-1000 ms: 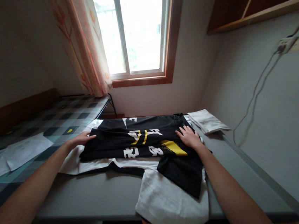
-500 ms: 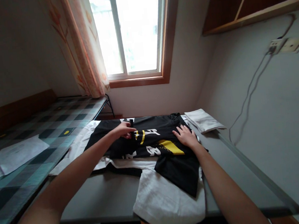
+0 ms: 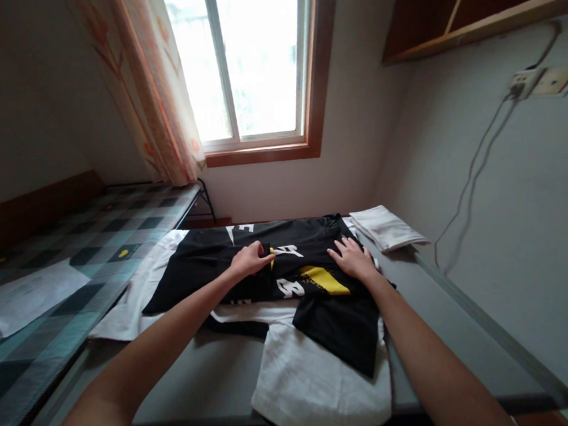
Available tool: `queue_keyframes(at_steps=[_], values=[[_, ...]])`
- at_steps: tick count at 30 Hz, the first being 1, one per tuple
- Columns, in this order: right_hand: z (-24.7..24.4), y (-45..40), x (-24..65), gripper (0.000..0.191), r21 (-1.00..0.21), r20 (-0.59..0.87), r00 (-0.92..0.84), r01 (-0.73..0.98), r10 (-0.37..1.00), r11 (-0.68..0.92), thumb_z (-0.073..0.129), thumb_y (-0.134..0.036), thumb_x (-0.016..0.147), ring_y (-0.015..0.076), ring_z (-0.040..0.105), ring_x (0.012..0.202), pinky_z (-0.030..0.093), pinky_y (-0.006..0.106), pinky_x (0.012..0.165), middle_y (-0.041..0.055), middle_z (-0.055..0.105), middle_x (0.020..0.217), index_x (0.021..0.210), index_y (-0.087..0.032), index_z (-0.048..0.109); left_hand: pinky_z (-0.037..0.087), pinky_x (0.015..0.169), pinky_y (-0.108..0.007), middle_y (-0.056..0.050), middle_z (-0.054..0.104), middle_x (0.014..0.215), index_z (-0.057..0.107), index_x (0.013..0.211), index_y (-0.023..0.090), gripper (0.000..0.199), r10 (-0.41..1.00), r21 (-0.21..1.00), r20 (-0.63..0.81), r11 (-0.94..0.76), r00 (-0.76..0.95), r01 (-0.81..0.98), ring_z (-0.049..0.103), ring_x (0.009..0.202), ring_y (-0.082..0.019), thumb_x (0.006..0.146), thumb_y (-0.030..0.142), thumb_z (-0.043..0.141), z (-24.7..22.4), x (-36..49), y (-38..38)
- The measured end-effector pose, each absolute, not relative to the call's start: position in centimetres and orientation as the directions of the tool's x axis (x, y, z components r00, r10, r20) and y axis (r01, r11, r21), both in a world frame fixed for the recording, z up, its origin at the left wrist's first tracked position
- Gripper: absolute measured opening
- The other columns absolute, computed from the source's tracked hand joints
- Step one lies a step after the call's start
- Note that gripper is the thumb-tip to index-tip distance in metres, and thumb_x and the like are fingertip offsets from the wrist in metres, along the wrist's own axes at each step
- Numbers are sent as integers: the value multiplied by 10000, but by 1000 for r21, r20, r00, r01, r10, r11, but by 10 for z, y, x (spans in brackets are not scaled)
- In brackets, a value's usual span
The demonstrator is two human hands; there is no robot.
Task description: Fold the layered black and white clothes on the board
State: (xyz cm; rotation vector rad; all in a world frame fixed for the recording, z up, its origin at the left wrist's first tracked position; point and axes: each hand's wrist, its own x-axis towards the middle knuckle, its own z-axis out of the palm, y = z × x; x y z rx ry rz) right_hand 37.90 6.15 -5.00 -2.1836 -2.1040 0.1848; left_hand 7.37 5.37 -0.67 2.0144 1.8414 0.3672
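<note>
A black T-shirt (image 3: pixel 312 250) with white lettering and a yellow patch lies on a white T-shirt (image 3: pixel 324 376) on the grey table. My left hand (image 3: pixel 251 260) pinches the edge of the black T-shirt near its middle, where a layer is turned over the print. To the right, my right hand (image 3: pixel 352 257) lies flat on the black T-shirt with its fingers spread. One black sleeve (image 3: pixel 343 331) points toward me, and a white sleeve hangs over the table's front edge.
A folded white cloth (image 3: pixel 386 226) lies at the table's back right. On the left, a checked bed (image 3: pixel 109 226) with papers (image 3: pixel 35 297) adjoins the table (image 3: pixel 453 351). A window, a curtain (image 3: pixel 146 85), a plugged-in cable (image 3: pixel 474 161) and a shelf (image 3: pixel 487 26) stand around it.
My left hand has moved to the right, drawing the pinched edge of the black T-shirt further across the print. My right hand has stayed in place.
</note>
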Motion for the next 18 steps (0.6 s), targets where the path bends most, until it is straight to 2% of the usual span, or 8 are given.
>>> queue_keyframes(at_steps=[3,6,8,12,18], values=[[-51,63,380,647,-155,-16,43,987,999,-45,250,-532,1005,258,200,1501,199,546,1178,121,275,1625,1525,-170,386,487,698,-307,-65,716,905,562,936,227,375,992,312,-25,-108,122,944,695,874,-279,759,545,654,-8,79,47],[-52,63,380,639,-149,-10,42,988,999,-43,252,-529,1003,260,203,1500,206,548,1176,114,281,1623,1520,-183,398,488,716,-328,-78,723,986,551,1025,248,389,987,199,-36,-143,154,969,693,913,-299,749,505,646,-7,83,43],[-52,64,380,637,-147,-6,38,988,999,-39,253,-529,1002,265,206,1499,211,549,1174,115,284,1622,1517,-188,406,486,726,-328,-81,721,1016,541,1075,256,396,985,178,-42,-155,164,972,692,922,-297,759,476,631,-7,85,42],[-52,63,380,634,-148,-8,42,988,999,-42,252,-531,1001,264,207,1499,213,544,1175,111,292,1620,1518,-197,406,470,716,-313,-68,716,998,532,1115,267,364,981,211,-26,-180,190,961,686,898,-277,780,389,601,-8,84,43],[-52,63,380,629,-147,-10,42,988,999,-43,262,-521,1002,255,203,1501,206,542,1179,105,290,1621,1519,-192,402,438,661,-264,-7,688,828,557,1071,259,278,977,383,4,-197,211,903,664,780,-209,794,283,573,-14,85,48]])
